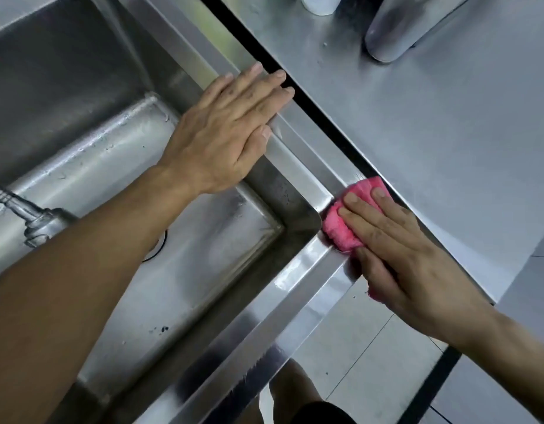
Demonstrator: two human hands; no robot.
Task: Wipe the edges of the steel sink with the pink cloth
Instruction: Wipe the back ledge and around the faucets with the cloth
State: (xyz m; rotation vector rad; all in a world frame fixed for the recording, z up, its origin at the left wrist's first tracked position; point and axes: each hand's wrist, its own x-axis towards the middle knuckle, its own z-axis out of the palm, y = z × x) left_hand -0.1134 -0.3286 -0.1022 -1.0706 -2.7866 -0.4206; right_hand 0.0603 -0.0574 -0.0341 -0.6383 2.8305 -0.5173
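Steel fills the view: at far left a faucet [35,221] hangs over the wet sink [295,154], on whose rim the left hand [225,130] lies flat with its grip released, steadying the body. At the sink's near corner the right hand [408,252] presses the pink cloth [341,228] down under straight fingers. To wipe well, I judge it should keep flat pressure and follow the raised edge round the corner; further right lie a steel table [448,133] and pale floor tiles [350,347].
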